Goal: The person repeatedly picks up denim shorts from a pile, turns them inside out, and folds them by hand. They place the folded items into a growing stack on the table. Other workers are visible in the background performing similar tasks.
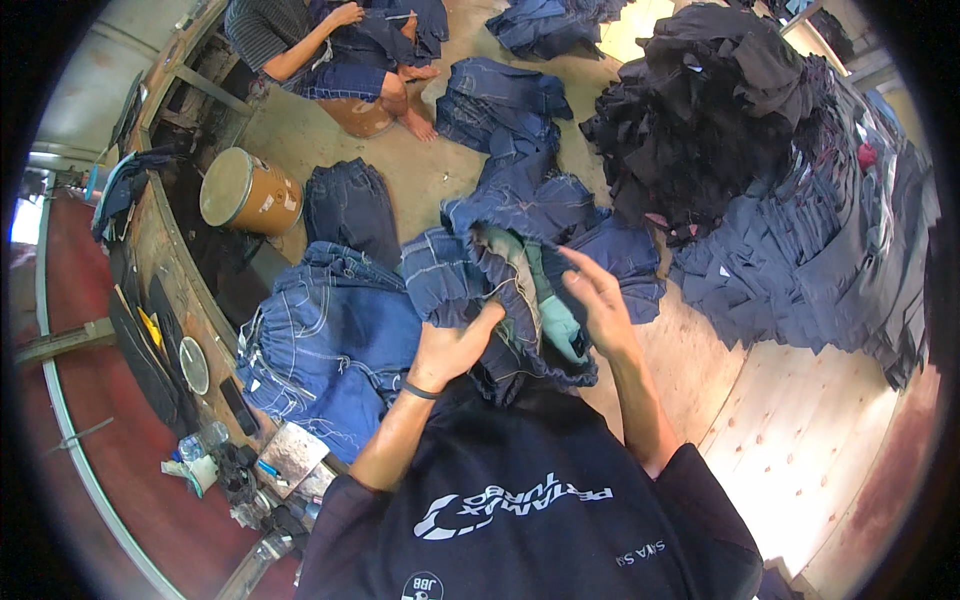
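A dark blue denim garment (440, 270) with pale stitching and a gathered, frayed edge is bunched up in front of my chest. Green cloth (561, 328) and a strip of beige cloth show inside its opening. My left hand (458, 347) grips the near left side of the denim garment, thumb on top, with the other fingers mostly hidden. At the garment's right edge is my right hand (600, 300), its fingers stretched out and apart; whether they touch the cloth I cannot tell.
Blue denim garments (325, 330) are heaped at my left. Dark trousers (350, 210) and more denim (500, 105) lie beyond on the floor. A tall stack of dark cloth (800, 260) stands at right. A brown drum (255, 192) is far left, near another seated person (290, 50) handling denim.
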Action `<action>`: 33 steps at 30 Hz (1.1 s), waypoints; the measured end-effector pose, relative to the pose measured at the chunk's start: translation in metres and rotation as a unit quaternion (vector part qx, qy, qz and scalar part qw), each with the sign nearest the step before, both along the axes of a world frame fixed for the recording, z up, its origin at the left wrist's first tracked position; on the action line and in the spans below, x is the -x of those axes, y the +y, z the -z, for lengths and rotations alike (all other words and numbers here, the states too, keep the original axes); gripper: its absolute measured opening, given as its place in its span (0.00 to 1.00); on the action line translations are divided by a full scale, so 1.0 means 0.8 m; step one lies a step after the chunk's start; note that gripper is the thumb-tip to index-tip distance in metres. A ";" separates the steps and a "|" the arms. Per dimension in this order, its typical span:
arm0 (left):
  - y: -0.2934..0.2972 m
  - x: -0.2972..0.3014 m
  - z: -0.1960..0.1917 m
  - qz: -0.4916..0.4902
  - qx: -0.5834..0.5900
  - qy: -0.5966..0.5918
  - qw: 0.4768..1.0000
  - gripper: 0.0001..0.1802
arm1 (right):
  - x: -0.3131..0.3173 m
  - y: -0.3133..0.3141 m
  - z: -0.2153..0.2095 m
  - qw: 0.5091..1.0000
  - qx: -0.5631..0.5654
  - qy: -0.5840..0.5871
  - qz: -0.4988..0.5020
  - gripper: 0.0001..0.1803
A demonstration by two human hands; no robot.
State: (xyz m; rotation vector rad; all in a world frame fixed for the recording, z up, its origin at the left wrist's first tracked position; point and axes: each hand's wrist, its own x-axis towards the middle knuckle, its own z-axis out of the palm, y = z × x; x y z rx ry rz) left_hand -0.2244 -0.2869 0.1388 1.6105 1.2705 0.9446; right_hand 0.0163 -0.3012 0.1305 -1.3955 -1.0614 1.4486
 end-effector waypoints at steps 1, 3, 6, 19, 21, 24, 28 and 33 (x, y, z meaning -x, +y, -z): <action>0.001 0.001 0.007 -0.001 0.007 0.015 1.000 0.17 | -0.002 0.002 0.002 0.999 -0.012 -0.023 -0.026 0.28; 0.007 0.001 0.020 -0.008 0.035 0.090 0.995 0.22 | -0.014 0.004 0.010 0.997 -0.041 -0.053 -0.022 0.25; 0.017 0.009 0.030 -0.028 0.094 -0.054 0.994 0.22 | -0.077 0.009 0.027 0.994 -0.019 -0.104 0.025 0.22; 0.029 0.059 0.031 -0.052 0.198 -0.180 0.962 0.21 | -0.292 -0.049 -0.005 0.878 -0.027 -0.449 0.165 0.19; 0.029 0.057 0.027 -0.056 0.200 -0.176 0.962 0.21 | -0.279 -0.057 0.042 0.862 -0.064 -0.475 0.165 0.19; 0.029 0.051 0.023 -0.055 0.193 -0.161 0.966 0.21 | -0.239 -0.079 0.153 0.871 0.001 -0.462 0.167 0.20; 0.032 0.044 0.026 -0.055 0.178 -0.154 0.970 0.18 | -0.136 -0.081 0.268 0.910 0.041 -0.396 0.114 0.22; 0.043 0.033 0.024 -0.008 0.173 -0.107 0.979 0.25 | -0.019 -0.016 0.167 0.983 -0.015 -0.175 0.061 0.29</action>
